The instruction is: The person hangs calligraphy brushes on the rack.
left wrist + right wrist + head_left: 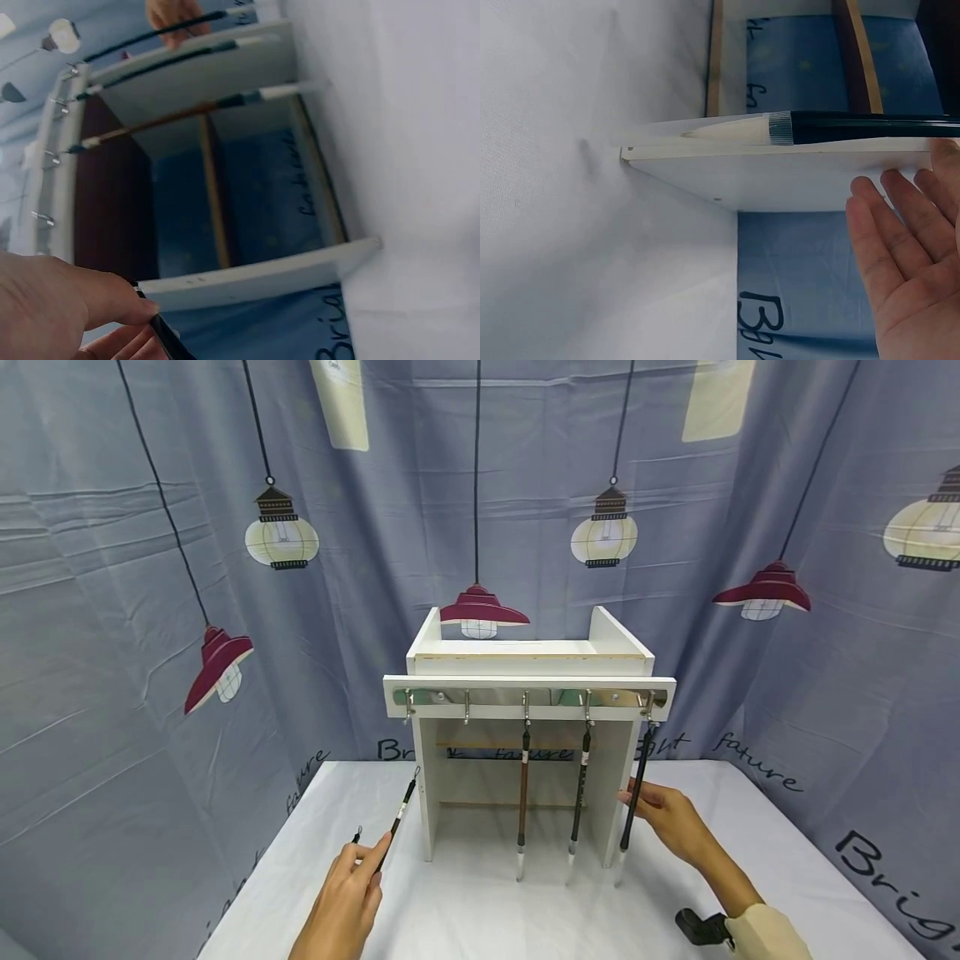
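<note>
My left hand [341,897] pinches a slim dark calligraphy brush [401,810] between thumb and fingers, its hanging loop pointing up. A second dark looped end [356,836] sticks up beside the same hand; the rest of it is hidden. Three brushes hang from hooks on a white rack: a brown one [523,785], a dark one [580,789] and a thicker black one [637,785] at the right end. My right hand [671,818] is beside the black brush and the rack's right side panel [795,176], its fingers extended and loosely spread.
The white wooden rack [532,666] stands on a white-covered table [480,918], with a hook rail [495,712] across its front. Two hooks at the rail's left carry nothing. A grey-blue printed curtain [375,527] surrounds the table. A black device [701,928] sits at the right wrist.
</note>
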The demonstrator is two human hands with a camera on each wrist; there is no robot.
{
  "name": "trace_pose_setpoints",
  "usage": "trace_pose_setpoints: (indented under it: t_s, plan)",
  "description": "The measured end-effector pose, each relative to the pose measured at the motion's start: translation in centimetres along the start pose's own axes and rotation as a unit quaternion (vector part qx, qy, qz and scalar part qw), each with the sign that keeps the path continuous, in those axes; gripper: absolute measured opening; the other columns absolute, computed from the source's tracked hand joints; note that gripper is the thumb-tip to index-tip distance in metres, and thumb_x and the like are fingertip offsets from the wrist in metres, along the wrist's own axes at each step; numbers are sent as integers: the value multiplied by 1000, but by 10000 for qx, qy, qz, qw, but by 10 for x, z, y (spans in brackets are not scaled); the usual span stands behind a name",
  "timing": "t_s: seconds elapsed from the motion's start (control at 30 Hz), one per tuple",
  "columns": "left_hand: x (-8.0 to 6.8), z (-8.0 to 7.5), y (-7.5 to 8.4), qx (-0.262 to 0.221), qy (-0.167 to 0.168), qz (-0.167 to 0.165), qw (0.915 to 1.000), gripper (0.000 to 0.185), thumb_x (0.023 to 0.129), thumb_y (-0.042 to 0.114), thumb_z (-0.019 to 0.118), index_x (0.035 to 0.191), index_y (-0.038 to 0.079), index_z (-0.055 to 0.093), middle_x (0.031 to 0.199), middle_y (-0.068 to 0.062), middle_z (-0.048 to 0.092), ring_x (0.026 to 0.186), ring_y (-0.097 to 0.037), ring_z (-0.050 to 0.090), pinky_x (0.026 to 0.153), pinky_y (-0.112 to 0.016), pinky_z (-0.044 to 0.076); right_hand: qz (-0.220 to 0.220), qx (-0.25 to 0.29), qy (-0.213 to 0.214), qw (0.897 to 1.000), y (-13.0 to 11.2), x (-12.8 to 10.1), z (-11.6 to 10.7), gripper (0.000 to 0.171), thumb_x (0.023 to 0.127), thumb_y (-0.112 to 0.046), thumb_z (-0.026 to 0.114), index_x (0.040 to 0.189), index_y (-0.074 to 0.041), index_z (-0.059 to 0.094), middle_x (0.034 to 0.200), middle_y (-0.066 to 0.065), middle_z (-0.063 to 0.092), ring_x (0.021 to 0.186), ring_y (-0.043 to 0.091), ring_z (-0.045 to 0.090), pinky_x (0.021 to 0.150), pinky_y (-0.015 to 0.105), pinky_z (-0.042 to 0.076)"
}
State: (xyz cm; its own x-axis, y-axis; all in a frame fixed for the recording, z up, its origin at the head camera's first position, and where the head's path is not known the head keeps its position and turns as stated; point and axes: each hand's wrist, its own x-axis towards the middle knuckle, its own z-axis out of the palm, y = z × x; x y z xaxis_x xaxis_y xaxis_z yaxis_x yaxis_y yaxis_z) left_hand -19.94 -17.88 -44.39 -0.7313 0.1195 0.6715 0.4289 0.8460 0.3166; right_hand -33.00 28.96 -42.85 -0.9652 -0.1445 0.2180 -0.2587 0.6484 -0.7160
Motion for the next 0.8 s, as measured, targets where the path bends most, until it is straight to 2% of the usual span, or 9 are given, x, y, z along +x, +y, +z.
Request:
trace_pose_setpoints:
  t_s: [0.13, 0.3, 0.37, 0.43, 0.57, 0.67, 0.8]
  plan:
    - [3, -4, 9, -107, 374, 318, 9987, 68, 76, -22, 78, 138, 4, 69, 103, 3, 58, 85, -13, 59, 62, -21, 53, 57, -23, 13, 10000, 1, 0, 0, 64, 107, -40, 62, 143, 12, 57, 141, 31, 62, 131, 52, 59, 107, 67, 50]
    - [9, -8, 19, -206, 956, 867, 9914, 73, 70, -24, 79, 137, 5, 70, 103, 3, 59, 82, -8, 57, 65, -12, 48, 106, 18, -12, 9999, 1, 0, 1, 63, 108, -38, 62, 144, 13, 55, 142, 31, 61, 132, 53, 58, 108, 67, 49]
    - [12, -11, 24, -316, 1058, 952, 9893, 73, 71, -24, 79, 137, 5, 70, 104, 4, 59, 82, -5, 56, 66, -9, 46, 125, 30, -20, 9999, 1, 0, 1, 63, 108, -37, 62, 145, 13, 55, 143, 31, 60, 132, 53, 58, 108, 67, 49]
    - [15, -13, 30, -443, 1059, 940, 9889, 72, 73, -23, 77, 139, 5, 69, 105, 4, 59, 82, -3, 54, 67, -8, 45, 143, 26, -20, 9999, 1, 0, 1, 64, 108, -38, 61, 145, 13, 54, 144, 32, 59, 133, 53, 58, 108, 67, 48]
    - [21, -17, 41, -578, 919, 676, 9918, 68, 80, -19, 76, 142, 7, 67, 108, 5, 58, 83, 1, 52, 66, -10, 45, 165, 20, -9, 9999, 1, 0, 1, 67, 108, -41, 61, 146, 13, 53, 146, 31, 57, 134, 52, 57, 109, 67, 48]
    - [25, -17, 47, -596, 895, 545, 9927, 69, 81, -18, 77, 144, 10, 66, 109, 6, 58, 82, 1, 51, 64, -13, 46, 139, 32, -5, 9999, 2, -1, 2, 65, 108, -39, 61, 146, 13, 53, 145, 31, 59, 134, 53, 57, 109, 67, 48]
    - [30, -16, 54, -794, 998, 615, 9899, 71, 80, -19, 77, 143, 11, 67, 108, 5, 58, 82, 1, 53, 63, -15, 47, 88, 51, 12, 9999, 2, -1, 2, 63, 108, -37, 62, 146, 13, 53, 142, 31, 61, 133, 53, 57, 108, 66, 49]
